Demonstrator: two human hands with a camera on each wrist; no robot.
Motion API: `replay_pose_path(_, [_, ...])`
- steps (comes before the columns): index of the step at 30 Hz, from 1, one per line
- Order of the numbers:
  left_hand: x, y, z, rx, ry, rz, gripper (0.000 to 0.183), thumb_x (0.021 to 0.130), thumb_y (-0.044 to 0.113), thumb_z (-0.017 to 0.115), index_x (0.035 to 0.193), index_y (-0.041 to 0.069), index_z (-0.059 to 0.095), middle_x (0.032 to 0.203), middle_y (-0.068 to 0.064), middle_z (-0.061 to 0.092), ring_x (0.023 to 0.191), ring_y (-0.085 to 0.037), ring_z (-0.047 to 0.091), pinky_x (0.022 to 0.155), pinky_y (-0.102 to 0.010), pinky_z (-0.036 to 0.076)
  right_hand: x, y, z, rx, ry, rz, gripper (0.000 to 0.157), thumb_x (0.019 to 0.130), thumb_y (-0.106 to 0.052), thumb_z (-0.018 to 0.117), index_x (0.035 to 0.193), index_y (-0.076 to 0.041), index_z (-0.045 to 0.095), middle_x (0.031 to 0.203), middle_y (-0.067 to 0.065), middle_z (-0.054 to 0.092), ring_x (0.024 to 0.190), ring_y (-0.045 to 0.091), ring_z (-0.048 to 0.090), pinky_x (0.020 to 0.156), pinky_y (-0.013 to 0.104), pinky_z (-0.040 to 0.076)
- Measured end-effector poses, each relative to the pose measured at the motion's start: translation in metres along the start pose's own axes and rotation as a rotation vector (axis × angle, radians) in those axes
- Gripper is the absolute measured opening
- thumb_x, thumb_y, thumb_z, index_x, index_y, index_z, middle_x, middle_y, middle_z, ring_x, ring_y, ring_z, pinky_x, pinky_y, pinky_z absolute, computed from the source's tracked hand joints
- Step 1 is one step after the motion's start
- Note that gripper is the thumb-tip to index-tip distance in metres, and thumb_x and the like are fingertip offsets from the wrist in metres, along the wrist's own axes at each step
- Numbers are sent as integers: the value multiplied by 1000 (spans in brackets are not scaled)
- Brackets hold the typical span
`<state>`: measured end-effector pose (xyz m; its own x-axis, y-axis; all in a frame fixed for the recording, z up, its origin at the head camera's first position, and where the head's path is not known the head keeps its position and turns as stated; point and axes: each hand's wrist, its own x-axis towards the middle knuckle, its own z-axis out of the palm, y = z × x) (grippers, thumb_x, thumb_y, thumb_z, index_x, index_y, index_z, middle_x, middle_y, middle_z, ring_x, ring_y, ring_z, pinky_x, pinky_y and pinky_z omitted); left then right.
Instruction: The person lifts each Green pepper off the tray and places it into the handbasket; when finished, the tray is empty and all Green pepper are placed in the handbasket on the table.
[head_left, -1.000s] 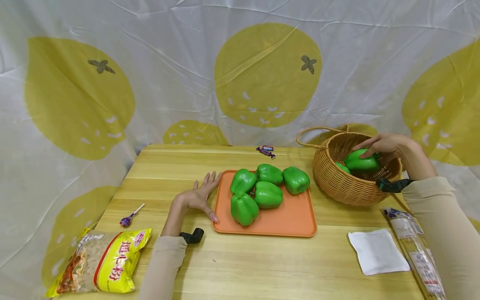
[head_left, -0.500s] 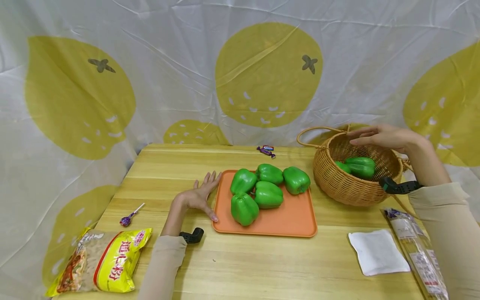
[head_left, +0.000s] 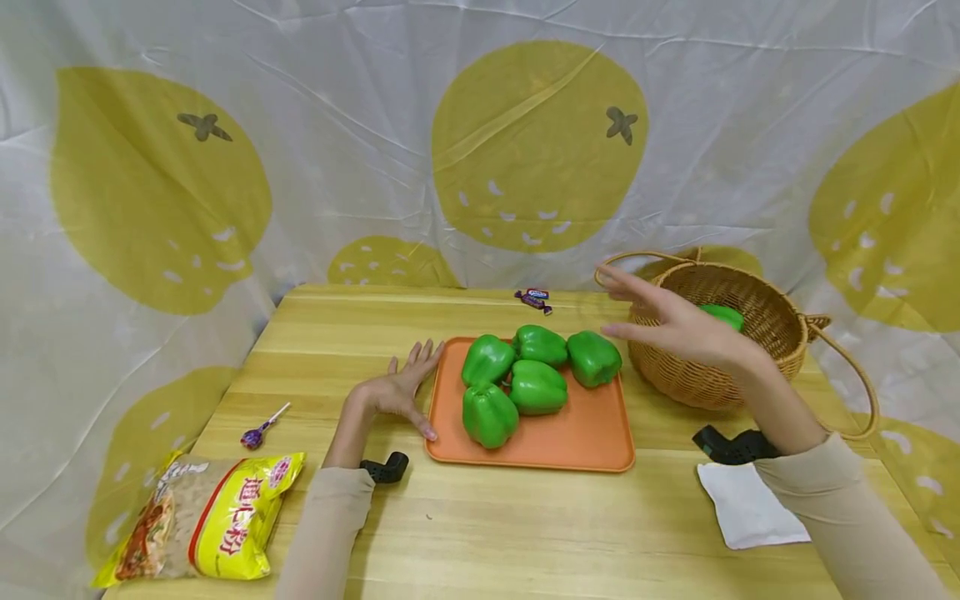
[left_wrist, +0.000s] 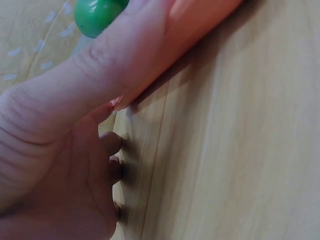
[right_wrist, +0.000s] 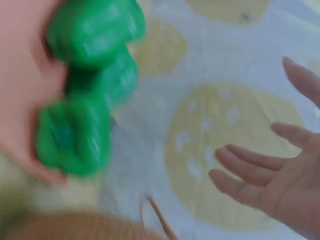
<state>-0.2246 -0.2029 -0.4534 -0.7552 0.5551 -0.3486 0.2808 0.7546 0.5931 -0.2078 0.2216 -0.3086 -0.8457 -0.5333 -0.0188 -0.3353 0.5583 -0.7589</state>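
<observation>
Several green bell peppers (head_left: 537, 387) lie on an orange tray (head_left: 558, 447) in the middle of the table. My left hand (head_left: 392, 394) rests at the tray's left edge, fingers spread and thumb touching the rim; the left wrist view shows the thumb (left_wrist: 90, 75) along that edge. My right hand (head_left: 686, 325) holds nothing and hovers in front of the wicker basket (head_left: 675, 379), fingers extended to the left, near the rightmost pepper (head_left: 593, 359). Inside the basket a green pepper (head_left: 723, 315) shows partly; the hand hides the rest. The right wrist view is blurred.
A yellow food bag (head_left: 217, 517) and a lollipop (head_left: 257, 433) lie at the left. Wrapped candies (head_left: 534, 298) sit at the back edge. A white square pad (head_left: 750, 504) lies front right, partly under the right forearm. A patterned curtain (head_left: 360, 125) hangs behind.
My right hand has let go of a pepper inside the basket, risen out of it and moved left toward the tray. The left hand has stayed in place.
</observation>
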Motion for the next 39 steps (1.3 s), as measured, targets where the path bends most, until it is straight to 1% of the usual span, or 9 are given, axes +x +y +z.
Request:
replay_pose_path(3, [1,0,0,4,3,-6,150,52,46,92,155,17,-15,159,-15,-25,146,-35,-27,113,-65,-17,3,-7,35,27,-8,-76,79,91,-37,66,150,-49,15,158,-14,25,146,23,29,115,57,29])
replay_pose_path(6, [1,0,0,11,7,-5,150,52,46,92,155,17,-15,159,-16,-24,147,-35,-26,114,-65,-16,5,-12,68,31,-17,-147,83,87,-39,69,151,-46,16,158,-15,25,146,19,30,115,55,30])
replay_pose_path(9, [0,0,0,13,9,-1,150,52,46,92,155,17,-14,160,-17,-23,147,-36,-25,114,-66,-15,8,-13,99,14,-14,-235,85,85,-39,71,152,-41,19,159,-10,24,146,16,27,115,51,33])
replay_pose_path(13, [0,1,-1,16,10,0,150,52,46,92,155,17,-14,160,-17,-22,147,-35,-24,114,-66,-14,11,-11,134,0,-12,-328,81,85,-35,72,153,-32,27,160,-1,23,148,22,25,112,49,38])
replay_pose_path(20, [0,2,0,6,13,4,149,53,45,92,155,17,-13,160,-17,-22,147,-36,-25,114,-66,-14,15,-9,178,-112,-21,-394,65,87,-26,72,145,-31,44,158,14,24,142,32,35,106,50,44])
replay_pose_path(25, [0,1,0,8,12,-1,149,53,46,92,155,17,-14,160,-17,-23,147,-36,-25,113,-67,-15,21,-10,196,-229,16,-414,64,82,-16,77,139,-32,52,158,12,25,143,29,34,105,45,47])
replay_pose_path(32, [2,2,0,-5,8,6,150,53,46,91,155,17,-14,159,-17,-23,146,-37,-26,113,-67,-16,32,-16,200,-389,74,-423,55,80,-12,79,129,-27,62,154,12,35,140,29,39,102,42,49])
replay_pose_path(35, [2,0,-1,-4,12,17,150,53,46,91,155,15,-15,159,-20,-23,146,-39,-25,112,-69,-15,37,-19,199,-444,68,-432,52,81,-13,77,129,-26,62,153,14,37,140,30,40,103,42,49])
replay_pose_path(39, [1,-1,-1,-11,11,18,150,53,46,91,154,14,-15,158,-20,-24,145,-40,-26,111,-70,-15,40,-23,200,-434,13,-422,50,85,-12,73,132,-25,60,152,21,33,136,32,44,98,40,53])
